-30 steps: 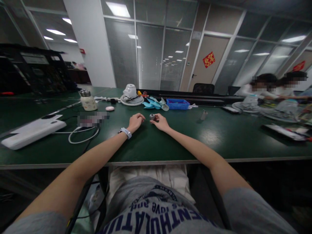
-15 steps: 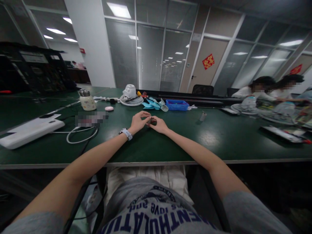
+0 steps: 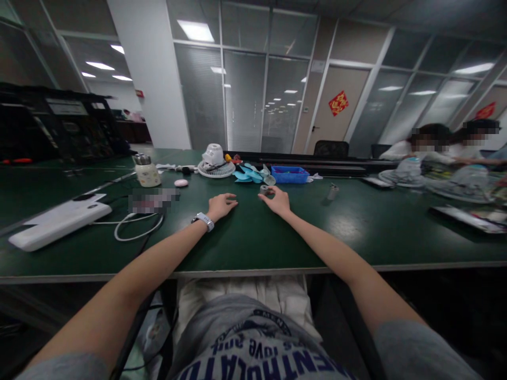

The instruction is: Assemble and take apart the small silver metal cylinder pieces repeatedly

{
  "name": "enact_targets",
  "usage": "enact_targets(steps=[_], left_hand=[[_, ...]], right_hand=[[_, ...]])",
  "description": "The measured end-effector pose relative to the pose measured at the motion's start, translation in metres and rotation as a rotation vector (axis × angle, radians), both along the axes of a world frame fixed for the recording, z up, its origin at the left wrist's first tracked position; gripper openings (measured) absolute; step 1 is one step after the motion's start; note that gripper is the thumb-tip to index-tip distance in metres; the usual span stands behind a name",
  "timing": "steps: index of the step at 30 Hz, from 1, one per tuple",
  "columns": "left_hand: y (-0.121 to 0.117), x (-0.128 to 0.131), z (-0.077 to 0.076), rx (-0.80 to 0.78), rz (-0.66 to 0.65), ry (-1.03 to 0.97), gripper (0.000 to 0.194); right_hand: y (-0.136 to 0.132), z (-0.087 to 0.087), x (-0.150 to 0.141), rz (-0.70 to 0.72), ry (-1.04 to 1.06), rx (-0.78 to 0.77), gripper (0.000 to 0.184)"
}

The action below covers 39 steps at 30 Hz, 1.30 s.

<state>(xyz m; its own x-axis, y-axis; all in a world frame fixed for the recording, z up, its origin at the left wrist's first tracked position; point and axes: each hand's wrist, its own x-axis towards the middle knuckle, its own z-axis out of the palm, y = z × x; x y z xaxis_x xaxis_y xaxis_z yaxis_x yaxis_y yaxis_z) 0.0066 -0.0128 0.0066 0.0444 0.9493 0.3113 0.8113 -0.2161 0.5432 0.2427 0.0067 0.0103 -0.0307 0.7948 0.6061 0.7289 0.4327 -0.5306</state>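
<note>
My right hand [image 3: 278, 200] pinches a small grey cylindrical metal part [image 3: 264, 189] between thumb and fingers, just above or on the green table; its exact kind is too small to tell. My left hand [image 3: 222, 206] is apart from it on the left, fingers loosely spread and nothing in them. Farther right, a second small metal cylinder [image 3: 333, 191] with a thin pin on top stands upright on the table. Beyond my hands lie light-blue fan blades [image 3: 249, 173] and a white fan housing [image 3: 214, 155] on its round grille.
Behind my right hand stands a blue basket [image 3: 290, 180]. On the left are a flask [image 3: 147, 171], a pink oval object [image 3: 181, 183], a white cable [image 3: 138, 236] and a long white device [image 3: 59, 227]. Two people sit far right near more fan parts [image 3: 412, 171].
My hands, together before, have separated. The right one has moved right with the grey metal part; the left has let go and drawn back a little left.
</note>
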Motion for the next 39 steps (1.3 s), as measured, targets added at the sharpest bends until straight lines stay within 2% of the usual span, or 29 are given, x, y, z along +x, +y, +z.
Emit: enact_targets(steps=[3,5,8,11,15,18,21,23,24,26,28,30,32,34,37,39], left_hand=[[0.006,0.0,-0.005,0.038,-0.002,0.111,0.038],[0.01,-0.001,-0.007,0.027,-0.001,0.128,0.042],[0.013,-0.004,-0.008,-0.017,-0.013,0.111,0.047],[0.015,-0.006,-0.01,-0.015,-0.024,0.083,0.044],[0.014,-0.005,-0.011,-0.001,-0.044,0.007,0.037],[0.01,-0.003,-0.009,0.054,-0.039,-0.123,0.041],[0.008,-0.003,-0.005,0.183,0.175,-0.335,0.041],[0.01,-0.005,-0.004,0.194,0.369,-0.452,0.036],[0.011,-0.006,-0.003,0.179,0.441,-0.492,0.033],[0.014,-0.008,-0.003,0.164,0.526,-0.539,0.029],[0.014,-0.008,-0.003,0.19,0.552,-0.553,0.03],[0.013,-0.007,-0.002,0.211,0.554,-0.55,0.032],[0.011,-0.005,-0.001,0.202,0.551,-0.543,0.032],[0.009,-0.004,0.0,0.192,0.539,-0.538,0.031],[0.01,-0.004,-0.002,0.2,0.511,-0.531,0.029],[0.012,-0.005,-0.004,0.207,0.497,-0.522,0.029]], right_hand=[[0.018,0.009,0.052,-0.254,0.053,-0.002,0.043],[0.022,0.015,0.094,-0.486,0.083,0.008,0.044],[0.016,0.018,0.156,-0.807,0.143,0.014,0.044],[0.003,0.011,0.197,-0.991,0.221,-0.061,0.043],[-0.005,-0.001,0.212,-1.077,0.277,-0.233,0.045],[-0.004,-0.002,0.207,-1.093,0.299,-0.215,0.059],[-0.002,0.007,0.194,-1.126,0.274,-0.094,0.08],[-0.002,0.018,0.177,-1.061,0.193,0.084,0.079],[-0.002,0.023,0.164,-0.981,0.139,0.178,0.075],[-0.002,0.034,0.131,-0.726,0.015,0.302,0.066],[-0.001,0.04,0.09,-0.367,-0.132,0.3,0.058],[-0.001,0.039,0.044,0.021,-0.297,0.228,0.048],[0.0,0.031,0.0,0.282,-0.417,0.133,0.04],[0.001,0.021,-0.038,0.381,-0.46,0.042,0.035],[0.003,0.006,-0.079,0.385,-0.451,-0.062,0.027],[0.005,-0.001,-0.093,0.363,-0.434,-0.102,0.021]])
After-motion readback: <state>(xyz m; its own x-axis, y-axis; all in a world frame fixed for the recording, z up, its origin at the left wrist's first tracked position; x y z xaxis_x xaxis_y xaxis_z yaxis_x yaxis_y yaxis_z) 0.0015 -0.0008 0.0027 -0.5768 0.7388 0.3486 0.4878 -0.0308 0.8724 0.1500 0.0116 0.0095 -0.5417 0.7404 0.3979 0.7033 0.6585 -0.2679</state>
